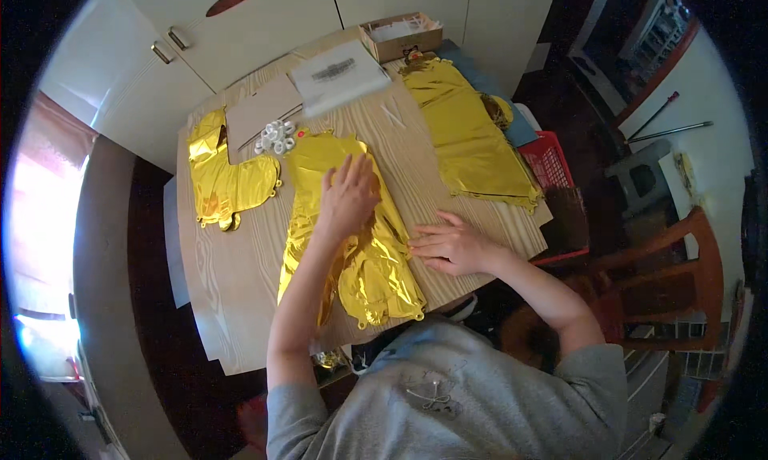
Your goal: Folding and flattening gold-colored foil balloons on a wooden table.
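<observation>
A flat gold foil balloon with small tabs along its edges lies in front of me on the wooden table, its near part crumpled and shiny. My left hand rests palm down on its upper middle, fingers stretched out. My right hand lies on the table at the balloon's right edge, fingers spread, the fingertips touching or nearly touching the foil. A cluster of small white rings sits by the balloon's far left corner, with a little red piece beside it.
Another gold foil balloon lies at the left, and a stack of gold foil at the right. Farther back are a brown cardboard sheet, a clear plastic packet, white sticks and a cardboard box. A red basket stands beyond the right edge.
</observation>
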Demonstrator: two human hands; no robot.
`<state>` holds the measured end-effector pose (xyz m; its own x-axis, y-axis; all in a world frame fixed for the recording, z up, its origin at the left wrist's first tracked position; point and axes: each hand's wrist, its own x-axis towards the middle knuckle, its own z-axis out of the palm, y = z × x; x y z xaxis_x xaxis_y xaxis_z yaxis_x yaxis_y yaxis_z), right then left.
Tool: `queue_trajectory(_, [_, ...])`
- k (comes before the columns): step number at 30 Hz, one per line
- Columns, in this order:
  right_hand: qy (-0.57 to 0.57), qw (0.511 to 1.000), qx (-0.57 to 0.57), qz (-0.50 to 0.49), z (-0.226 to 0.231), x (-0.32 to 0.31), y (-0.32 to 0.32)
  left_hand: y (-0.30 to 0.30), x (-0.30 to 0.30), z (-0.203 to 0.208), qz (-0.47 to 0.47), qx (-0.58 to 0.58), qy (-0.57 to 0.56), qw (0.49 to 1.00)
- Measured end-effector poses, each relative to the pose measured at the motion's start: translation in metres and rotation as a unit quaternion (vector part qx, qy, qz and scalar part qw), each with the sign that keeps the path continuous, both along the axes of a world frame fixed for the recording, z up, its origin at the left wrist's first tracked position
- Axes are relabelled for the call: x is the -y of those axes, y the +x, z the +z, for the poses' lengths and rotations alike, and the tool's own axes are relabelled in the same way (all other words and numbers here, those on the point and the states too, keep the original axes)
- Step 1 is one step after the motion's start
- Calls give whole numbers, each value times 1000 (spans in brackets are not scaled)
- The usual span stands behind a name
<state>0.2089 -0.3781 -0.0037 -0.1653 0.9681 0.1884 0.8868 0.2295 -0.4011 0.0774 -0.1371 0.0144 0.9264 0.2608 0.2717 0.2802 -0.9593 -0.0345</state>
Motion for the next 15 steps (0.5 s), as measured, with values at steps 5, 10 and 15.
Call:
queue_trajectory(5, [12,999,-31,-3,-1,-5,1,-16,27,2,-45,-20,-143,989])
queue_trajectory(10, [3,983,-181,-33,3,-26,9,-21,35,-10,-39,-11,-141,989])
queue_trajectory(15, [51,988,-114,-95,2,-60,16,-20,38,-11,-49,-11,-131,990])
